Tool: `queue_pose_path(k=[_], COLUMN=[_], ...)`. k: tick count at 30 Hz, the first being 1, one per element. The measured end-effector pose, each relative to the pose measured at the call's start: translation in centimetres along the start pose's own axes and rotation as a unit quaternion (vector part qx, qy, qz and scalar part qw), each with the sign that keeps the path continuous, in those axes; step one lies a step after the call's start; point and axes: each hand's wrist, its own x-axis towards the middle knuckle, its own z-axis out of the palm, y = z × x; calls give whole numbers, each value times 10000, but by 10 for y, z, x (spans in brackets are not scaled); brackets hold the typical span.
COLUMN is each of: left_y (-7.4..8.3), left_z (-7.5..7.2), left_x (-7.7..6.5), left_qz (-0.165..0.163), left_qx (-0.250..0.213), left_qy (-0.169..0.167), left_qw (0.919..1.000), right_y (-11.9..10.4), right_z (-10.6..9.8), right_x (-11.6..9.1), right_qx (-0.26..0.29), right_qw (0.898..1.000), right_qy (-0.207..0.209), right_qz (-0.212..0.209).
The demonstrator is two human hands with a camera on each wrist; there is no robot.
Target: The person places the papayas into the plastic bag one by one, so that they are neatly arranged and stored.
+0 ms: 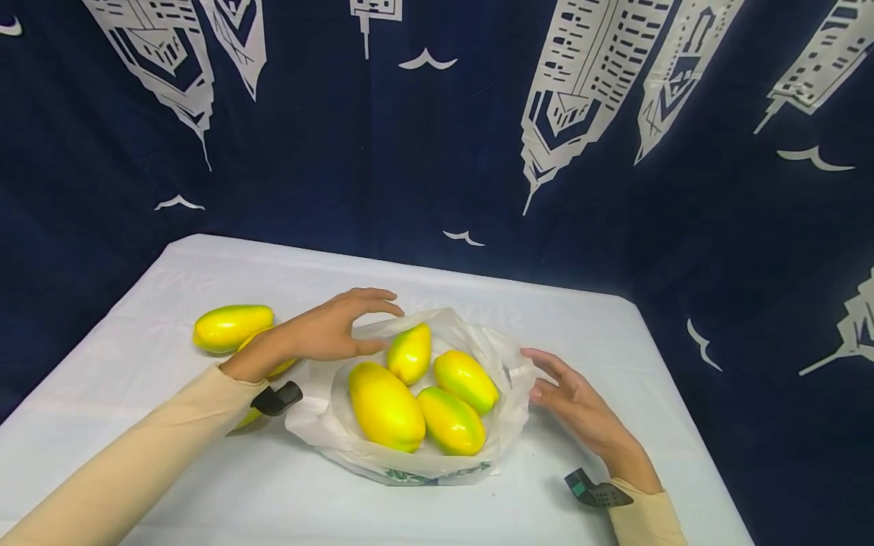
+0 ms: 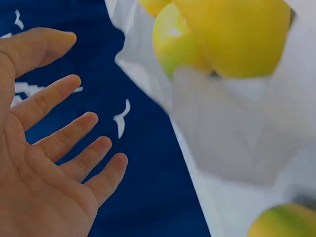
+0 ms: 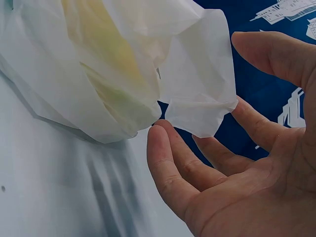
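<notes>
A thin white plastic bag (image 1: 310, 421) lies wide open on the table, its mouth facing up. Inside sit several glossy yellow-green mangoes, among them a large one (image 1: 386, 407) at the left and a smaller one (image 1: 410, 353) at the back. My left hand (image 1: 331, 327) hovers by the bag's far left rim; in the left wrist view its fingers are spread and hold nothing. At the bag's right side is my right hand (image 1: 580, 409). The right wrist view shows its fingertips at a loose flap of the bag (image 3: 200, 74), the thumb standing apart.
Left of the bag, a loose mango (image 1: 234, 327) lies on the white-covered table (image 1: 567, 318). Two more, one mango (image 1: 283, 369) and another mango (image 1: 249, 418), are partly hidden by my left arm. A dark blue curtain (image 1: 410, 167) with white prints hangs behind the table.
</notes>
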Motion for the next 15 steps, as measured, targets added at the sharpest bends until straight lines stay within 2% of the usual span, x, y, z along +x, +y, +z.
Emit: queue_pose_path(k=[5, 12, 15], left_y=[-12, -31, -38], left_z=[-12, -23, -28], left_x=[-11, -26, -35], left_qz=[-195, -300, -508], left_qx=[-52, -40, -101], left_qy=[135, 273, 291], left_qw=[9997, 9992, 9982], right_y=[0, 0, 0], right_z=[0, 1, 1], right_x=[1, 1, 1], right_qx=[-26, -181, -170], right_qw=[10000, 9998, 9998], right_qy=[-5, 64, 38], right_qz=[26, 76, 79])
